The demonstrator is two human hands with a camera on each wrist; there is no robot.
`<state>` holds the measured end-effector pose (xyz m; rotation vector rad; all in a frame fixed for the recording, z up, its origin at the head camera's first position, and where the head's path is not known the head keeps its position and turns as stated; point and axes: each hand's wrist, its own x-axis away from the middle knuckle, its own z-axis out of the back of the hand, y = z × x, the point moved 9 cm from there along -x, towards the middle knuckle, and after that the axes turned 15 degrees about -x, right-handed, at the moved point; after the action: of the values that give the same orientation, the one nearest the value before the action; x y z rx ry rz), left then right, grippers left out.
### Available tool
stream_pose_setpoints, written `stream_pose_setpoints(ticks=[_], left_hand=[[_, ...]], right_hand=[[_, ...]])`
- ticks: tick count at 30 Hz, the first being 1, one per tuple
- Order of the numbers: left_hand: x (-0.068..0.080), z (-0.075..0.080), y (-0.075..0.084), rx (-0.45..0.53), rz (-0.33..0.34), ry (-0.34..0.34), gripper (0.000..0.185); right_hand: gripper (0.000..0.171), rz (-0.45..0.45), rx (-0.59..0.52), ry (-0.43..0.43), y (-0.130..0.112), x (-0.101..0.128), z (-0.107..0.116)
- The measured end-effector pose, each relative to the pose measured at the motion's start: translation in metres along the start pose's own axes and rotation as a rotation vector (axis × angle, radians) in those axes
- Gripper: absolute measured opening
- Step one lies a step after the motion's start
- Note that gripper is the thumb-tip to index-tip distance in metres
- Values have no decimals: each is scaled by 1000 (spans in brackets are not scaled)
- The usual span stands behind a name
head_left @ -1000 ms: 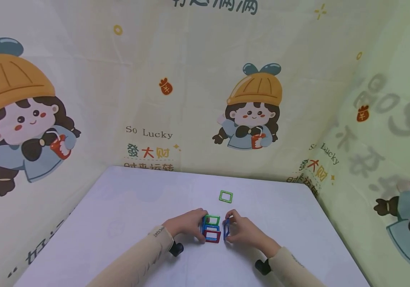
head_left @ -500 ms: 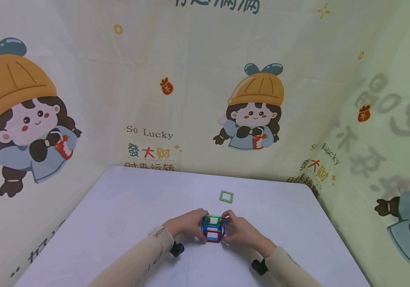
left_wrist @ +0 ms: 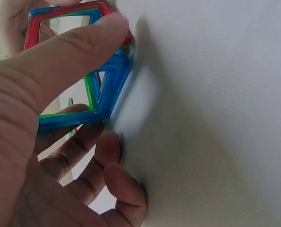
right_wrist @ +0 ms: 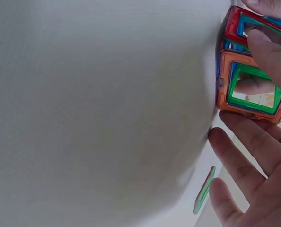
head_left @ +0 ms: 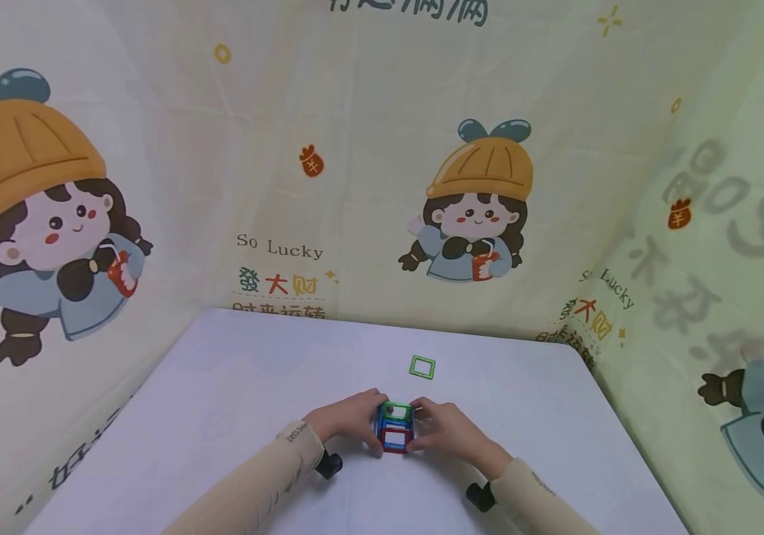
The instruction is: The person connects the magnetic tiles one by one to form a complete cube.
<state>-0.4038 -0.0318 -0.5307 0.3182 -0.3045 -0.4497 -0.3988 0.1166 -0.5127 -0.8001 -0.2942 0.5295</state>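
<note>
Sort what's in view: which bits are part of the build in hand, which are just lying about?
In use:
- tile cube, red, blue, green and orange square frames joined
- left hand, holding the cube's left side
- right hand, holding its right side

Lying about:
- loose green square tile, flat on the white table behind the cube, untouched
- cartoon-print cloth backdrop
</note>
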Motion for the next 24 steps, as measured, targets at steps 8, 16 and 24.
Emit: stream_pose_setpoints(ticks=[8,16,24], left_hand=[[0,1,0,-8,7,-2,72],[-2,-1,-3,-1,20,-6,71],[-3,-1,-3,1,14,-1,73]], right_hand=[[63,-7,15,20,0,-1,0],[63,-25,12,22,2,-2,0],[64,-26,23,28,1,-1,0]])
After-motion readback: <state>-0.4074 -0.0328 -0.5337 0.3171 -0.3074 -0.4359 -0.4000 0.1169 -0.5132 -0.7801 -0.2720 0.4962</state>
